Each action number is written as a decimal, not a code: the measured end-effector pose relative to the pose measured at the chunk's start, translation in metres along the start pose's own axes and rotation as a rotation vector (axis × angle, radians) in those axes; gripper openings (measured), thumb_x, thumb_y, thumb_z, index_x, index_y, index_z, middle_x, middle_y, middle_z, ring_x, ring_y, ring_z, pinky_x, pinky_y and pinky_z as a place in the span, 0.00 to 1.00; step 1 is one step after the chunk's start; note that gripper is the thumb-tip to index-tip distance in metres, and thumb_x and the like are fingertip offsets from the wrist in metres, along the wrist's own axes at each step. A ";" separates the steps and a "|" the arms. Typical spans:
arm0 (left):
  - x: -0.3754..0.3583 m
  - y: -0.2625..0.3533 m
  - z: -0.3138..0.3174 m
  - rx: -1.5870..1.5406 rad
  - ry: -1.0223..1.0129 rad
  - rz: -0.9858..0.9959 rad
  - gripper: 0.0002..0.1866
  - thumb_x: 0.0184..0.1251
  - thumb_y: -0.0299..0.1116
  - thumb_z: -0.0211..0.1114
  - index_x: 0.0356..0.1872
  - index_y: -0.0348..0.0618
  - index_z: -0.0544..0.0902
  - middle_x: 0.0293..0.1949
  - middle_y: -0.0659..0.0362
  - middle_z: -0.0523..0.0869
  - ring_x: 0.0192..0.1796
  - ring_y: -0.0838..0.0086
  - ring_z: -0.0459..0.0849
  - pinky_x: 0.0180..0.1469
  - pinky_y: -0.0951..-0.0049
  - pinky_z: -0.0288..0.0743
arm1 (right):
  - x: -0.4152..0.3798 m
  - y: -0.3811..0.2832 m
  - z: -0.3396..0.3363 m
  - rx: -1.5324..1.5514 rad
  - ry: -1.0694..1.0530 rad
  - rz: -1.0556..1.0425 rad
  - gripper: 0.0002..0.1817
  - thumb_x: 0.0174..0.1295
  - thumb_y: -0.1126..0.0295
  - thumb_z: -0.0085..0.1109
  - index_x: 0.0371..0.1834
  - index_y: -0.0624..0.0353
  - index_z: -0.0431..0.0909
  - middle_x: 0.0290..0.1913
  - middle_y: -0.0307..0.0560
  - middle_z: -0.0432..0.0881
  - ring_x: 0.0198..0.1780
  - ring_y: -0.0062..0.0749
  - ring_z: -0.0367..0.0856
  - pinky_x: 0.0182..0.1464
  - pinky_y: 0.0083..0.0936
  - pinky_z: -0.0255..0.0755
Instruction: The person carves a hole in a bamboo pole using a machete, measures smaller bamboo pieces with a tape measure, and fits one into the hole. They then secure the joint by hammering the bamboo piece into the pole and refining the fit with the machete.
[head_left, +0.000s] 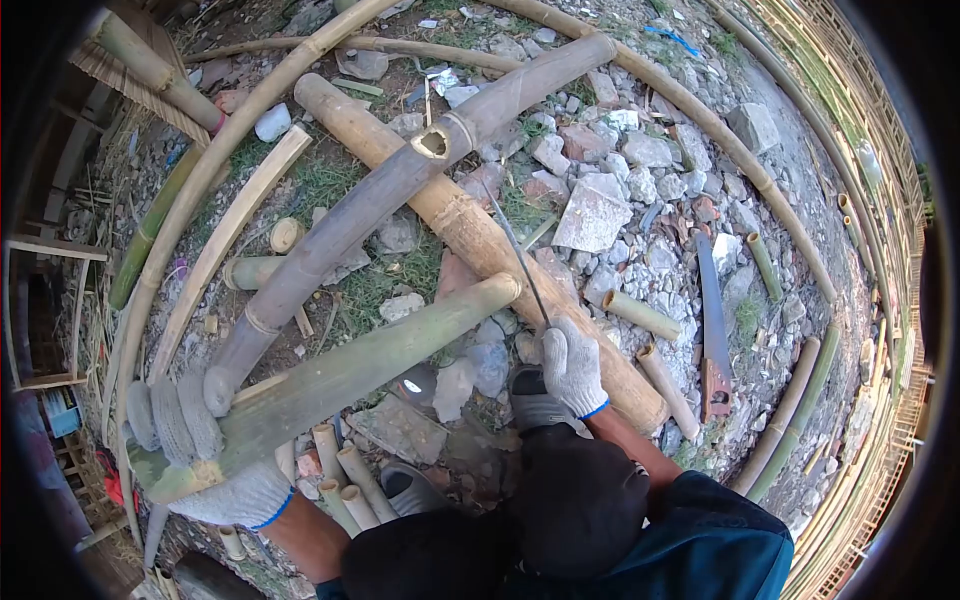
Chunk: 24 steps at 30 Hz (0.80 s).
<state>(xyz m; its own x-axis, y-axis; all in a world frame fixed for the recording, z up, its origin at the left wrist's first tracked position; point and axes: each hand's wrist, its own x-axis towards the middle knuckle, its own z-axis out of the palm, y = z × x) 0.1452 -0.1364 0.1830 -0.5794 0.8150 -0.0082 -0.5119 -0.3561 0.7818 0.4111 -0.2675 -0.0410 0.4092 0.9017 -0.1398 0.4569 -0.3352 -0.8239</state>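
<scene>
Green bamboo (345, 372): thick, smooth, faded green, yellowish at the node by its far end. Near end in my left grip (188, 425), fingers over the top; pale scraped patch there. Slants up and right, far end resting on the log (465, 225).

Blade (522, 261): long, thin, dark, narrowing to the tip. Handle end hidden in my right grip (573, 370); tip points away from me and a bit left, over the log, just beside the green bamboo's far end. Can't tell if they touch.

Log: thick tan-brown bamboo, ringed at the nodes, lying diagonally on rubble, under the grey pole (350, 207), which has a hole cut near the crossing.
</scene>
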 end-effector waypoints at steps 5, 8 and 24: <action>0.012 0.008 -0.027 -0.272 -0.556 -0.220 0.06 0.76 0.38 0.53 0.37 0.52 0.72 0.25 0.70 0.65 0.27 0.79 0.65 0.44 0.68 0.65 | 0.003 0.011 0.021 -0.047 0.004 0.117 0.19 0.84 0.58 0.46 0.43 0.62 0.79 0.37 0.69 0.82 0.45 0.75 0.82 0.43 0.61 0.71; 0.004 0.004 -0.018 -0.085 -0.265 -0.082 0.07 0.77 0.38 0.53 0.35 0.54 0.70 0.26 0.70 0.64 0.28 0.79 0.65 0.44 0.70 0.65 | -0.004 0.010 0.017 -0.027 -0.001 0.053 0.19 0.84 0.57 0.47 0.43 0.61 0.79 0.37 0.69 0.83 0.44 0.74 0.83 0.44 0.60 0.73; 0.015 -0.011 0.009 -0.167 0.022 -0.060 0.08 0.74 0.44 0.55 0.39 0.55 0.69 0.31 0.67 0.65 0.34 0.75 0.64 0.46 0.67 0.61 | -0.001 0.027 0.018 -0.088 0.070 0.060 0.19 0.84 0.57 0.46 0.44 0.62 0.79 0.33 0.70 0.82 0.39 0.72 0.83 0.41 0.60 0.73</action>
<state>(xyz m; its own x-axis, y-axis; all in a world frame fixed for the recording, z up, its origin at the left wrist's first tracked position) 0.1477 -0.1162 0.1801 -0.5575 0.8275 -0.0673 -0.6431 -0.3792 0.6653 0.4088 -0.2729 -0.0726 0.4903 0.8592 -0.1464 0.4960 -0.4132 -0.7637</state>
